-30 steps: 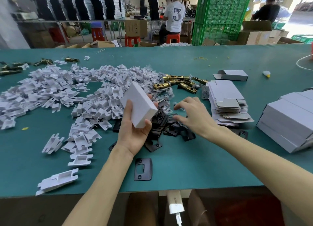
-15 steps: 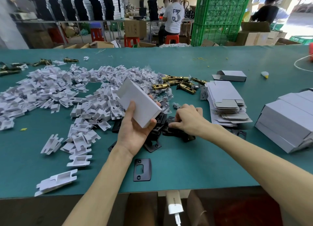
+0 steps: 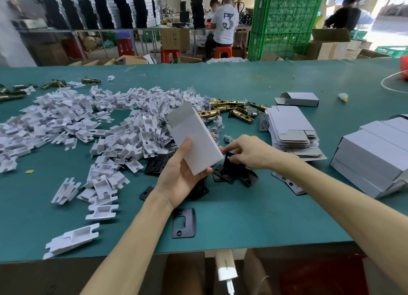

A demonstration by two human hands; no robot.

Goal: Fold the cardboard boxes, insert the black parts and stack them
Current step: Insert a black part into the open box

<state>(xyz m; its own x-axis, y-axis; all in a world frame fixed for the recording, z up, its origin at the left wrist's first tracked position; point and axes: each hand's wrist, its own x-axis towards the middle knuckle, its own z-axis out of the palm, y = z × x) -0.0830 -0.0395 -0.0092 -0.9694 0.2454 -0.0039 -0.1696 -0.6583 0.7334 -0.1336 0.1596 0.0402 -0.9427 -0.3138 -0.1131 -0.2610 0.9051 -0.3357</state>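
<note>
Left hand [image 3: 181, 180] around open-flapped box [image 3: 196, 140]

- The left hand [image 3: 183, 175] is lying palm-up, thumb and fingers curling in a grip.
- The right hand [image 3: 249, 153] is reaching inward palm-down, fingertips pinching.

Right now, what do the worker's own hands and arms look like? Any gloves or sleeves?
The left hand and right hand are bare: no gloves, rings, watch or wristband show. Both arms are bare too, with no sleeve in view up to the picture's edge.
</note>
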